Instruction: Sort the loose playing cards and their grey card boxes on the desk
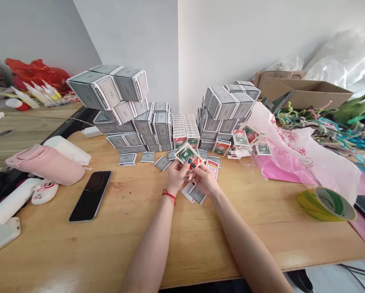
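Observation:
Between both hands is a green and red playing card box [186,153], tilted above the table. My left hand [178,174] grips its left side with the thumb on top. My right hand [204,177] pinches its lower right edge. Under the hands lie loose playing cards [198,194], some grey-backed, partly hidden by my fingers. A red and white printed card [212,167] lies just right of them. Behind stand two rows of stacked card boxes [186,129], flanked by block structures of grey patterned cards on the left [121,93] and right [225,106].
More card boxes [241,138] sit on the right beside a pink plastic bag [288,150]. A tape roll [326,204] stands near the right edge. At left are a phone [91,196], a pink bottle [49,163] and a white mouse [45,192]. Small card piles [127,159] line the front.

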Tool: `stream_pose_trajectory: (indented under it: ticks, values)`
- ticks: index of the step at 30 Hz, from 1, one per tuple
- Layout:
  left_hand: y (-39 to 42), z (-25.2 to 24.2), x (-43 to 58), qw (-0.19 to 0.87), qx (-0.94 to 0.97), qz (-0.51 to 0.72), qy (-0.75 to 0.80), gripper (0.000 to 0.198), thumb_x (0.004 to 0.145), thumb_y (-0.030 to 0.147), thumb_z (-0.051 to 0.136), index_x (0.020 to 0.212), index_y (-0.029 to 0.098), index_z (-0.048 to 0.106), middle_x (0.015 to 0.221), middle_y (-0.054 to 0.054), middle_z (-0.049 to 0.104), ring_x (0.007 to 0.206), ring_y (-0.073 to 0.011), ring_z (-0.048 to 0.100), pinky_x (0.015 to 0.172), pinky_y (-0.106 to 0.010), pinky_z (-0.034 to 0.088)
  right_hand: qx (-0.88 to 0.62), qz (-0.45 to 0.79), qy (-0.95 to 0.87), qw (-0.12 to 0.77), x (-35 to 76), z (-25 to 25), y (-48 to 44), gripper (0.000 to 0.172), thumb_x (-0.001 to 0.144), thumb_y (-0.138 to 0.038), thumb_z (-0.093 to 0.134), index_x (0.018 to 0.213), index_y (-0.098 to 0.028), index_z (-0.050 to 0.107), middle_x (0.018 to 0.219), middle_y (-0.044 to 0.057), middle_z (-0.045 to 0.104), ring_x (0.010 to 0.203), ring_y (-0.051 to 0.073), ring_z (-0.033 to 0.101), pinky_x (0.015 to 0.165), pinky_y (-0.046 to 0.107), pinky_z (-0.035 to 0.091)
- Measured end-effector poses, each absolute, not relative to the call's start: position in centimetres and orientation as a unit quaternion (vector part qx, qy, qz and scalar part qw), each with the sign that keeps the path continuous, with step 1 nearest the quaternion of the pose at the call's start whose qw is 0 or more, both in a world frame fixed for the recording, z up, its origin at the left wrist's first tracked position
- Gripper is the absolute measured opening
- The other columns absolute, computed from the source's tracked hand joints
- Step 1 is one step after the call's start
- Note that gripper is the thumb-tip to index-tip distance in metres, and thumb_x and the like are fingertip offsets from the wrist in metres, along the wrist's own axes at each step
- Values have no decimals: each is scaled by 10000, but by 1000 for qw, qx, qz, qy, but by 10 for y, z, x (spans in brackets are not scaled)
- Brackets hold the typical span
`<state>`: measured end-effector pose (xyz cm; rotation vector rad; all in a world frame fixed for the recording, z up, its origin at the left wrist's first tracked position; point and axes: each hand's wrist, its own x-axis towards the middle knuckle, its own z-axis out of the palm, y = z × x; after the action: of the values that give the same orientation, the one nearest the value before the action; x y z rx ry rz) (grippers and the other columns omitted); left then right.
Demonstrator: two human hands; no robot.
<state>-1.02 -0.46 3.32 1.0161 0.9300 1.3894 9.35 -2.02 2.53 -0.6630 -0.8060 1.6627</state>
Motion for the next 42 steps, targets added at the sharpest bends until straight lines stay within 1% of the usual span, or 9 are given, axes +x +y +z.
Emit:
stream_pose_trajectory:
  ticks: [8, 12, 17, 21, 24, 26, 29, 33, 42]
  values:
    - [0, 28, -13, 514, 464, 601, 398, 326, 677, 451, 648, 762, 137, 631, 668, -33, 633, 607, -121, 563, 549, -223, 427, -324, 676, -336, 570, 95, 27, -17, 262, 689, -337, 679, 880, -189, 576, 527, -58, 536, 368, 67, 460, 352, 188, 323]
    - [1, 26, -15, 528, 475, 595, 375, 349, 700, 482, 618, 803, 149, 642, 606, -20, 608, 567, -122, 537, 536, -231, 407, -335, 653, -317, 601, 101, 27, -15, 238, 653, -315, 703, 817, -184, 589, 496, -67, 503, 354, 48, 383, 362, 194, 289]
    - [1, 24, -16, 522, 464, 616, 365, 369, 760, 488, 537, 828, 147, 661, 628, -21, 612, 414, -58, 382, 437, -217, 304, -368, 612, -288, 638, 114, 26, -9, 251, 612, -319, 725, 742, -197, 547, 463, -92, 423, 332, 30, 252, 350, 206, 206]
    - [9, 20, -20, 553, 347, 681, 331, 354, 741, 469, 532, 836, 151, 655, 732, -50, 653, 542, -97, 524, 530, -226, 396, -378, 606, -314, 625, 112, 28, -11, 278, 625, -365, 714, 675, -206, 491, 420, -110, 309, 341, 37, 184, 356, 213, 175]
    - [14, 19, -26, 600, 267, 691, 302, 342, 747, 441, 497, 842, 155, 661, 846, -73, 675, 762, -152, 616, 695, -268, 460, -388, 610, -344, 599, 104, 29, -15, 266, 605, -357, 728, 690, -192, 536, 461, -90, 381, 378, 41, 214, 383, 215, 187]
    - [14, 21, -29, 647, 242, 667, 281, 346, 751, 422, 482, 877, 156, 663, 920, -80, 677, 877, -183, 620, 768, -299, 465, -394, 609, -365, 584, 99, 28, -17, 254, 592, -340, 736, 728, -183, 590, 534, -63, 477, 424, 50, 307, 426, 217, 255]
    - [10, 25, -29, 714, 238, 615, 234, 339, 743, 380, 491, 938, 158, 657, 998, -76, 667, 973, -208, 601, 840, -330, 457, -401, 594, -391, 578, 96, 26, -18, 234, 579, -338, 738, 723, -190, 628, 664, -19, 580, 603, 112, 493, 575, 252, 380]
    - [4, 29, -24, 748, 272, 572, 199, 361, 711, 369, 528, 979, 157, 644, 1078, -84, 643, 1036, -236, 577, 872, -356, 454, -414, 563, -404, 590, 95, 26, -18, 299, 564, -361, 737, 814, -218, 655, 781, 8, 627, 800, 184, 557, 701, 308, 425]
    - [6, 30, -27, 753, 320, 527, 229, 400, 648, 433, 592, 937, 160, 639, 1068, -110, 642, 1028, -272, 578, 814, -383, 484, -383, 626, -378, 565, 99, 20, -16, 304, 557, -338, 766, 802, -200, 651, 680, -6, 634, 654, 159, 565, 638, 294, 442]
